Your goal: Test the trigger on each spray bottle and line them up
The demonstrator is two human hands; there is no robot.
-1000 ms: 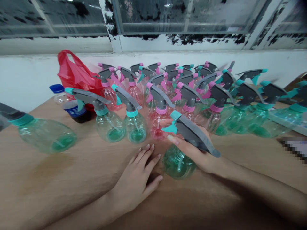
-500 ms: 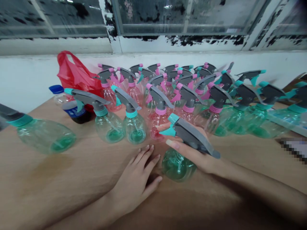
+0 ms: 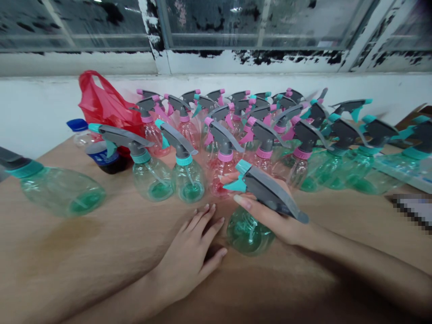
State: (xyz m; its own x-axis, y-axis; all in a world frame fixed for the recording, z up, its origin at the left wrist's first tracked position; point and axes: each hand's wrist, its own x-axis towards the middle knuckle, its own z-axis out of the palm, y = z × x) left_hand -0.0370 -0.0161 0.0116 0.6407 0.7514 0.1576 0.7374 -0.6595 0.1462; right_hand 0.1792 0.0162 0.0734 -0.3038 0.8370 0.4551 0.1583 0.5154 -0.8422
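My right hand (image 3: pixel 270 216) is closed around the neck of a green spray bottle (image 3: pixel 249 234) with a grey and teal trigger head, whose nozzle points left. The bottle's collar is hidden by my fingers. To its left, my left hand (image 3: pixel 194 245) lies flat on the wooden table (image 3: pixel 131 256), fingers spread, holding nothing. Just beyond my hands stand two green spray bottles (image 3: pixel 191 184) with teal collars and a pink spray bottle (image 3: pixel 224 173) with a pink collar. Another green spray bottle (image 3: pixel 64 191) stands at the far left.
Several more pink and green spray bottles (image 3: pixel 266 144) crowd the back and right. At the back left are a red plastic bag (image 3: pixel 104 103) and a blue-capped bottle (image 3: pixel 79 130) with a dark-filled labelled bottle (image 3: pixel 108 157). A blurred-out flat object (image 3: pixel 413 209) lies at right.
Both hands and the held spray bottle stay in nearly the same place. The whole view has shifted very slightly.
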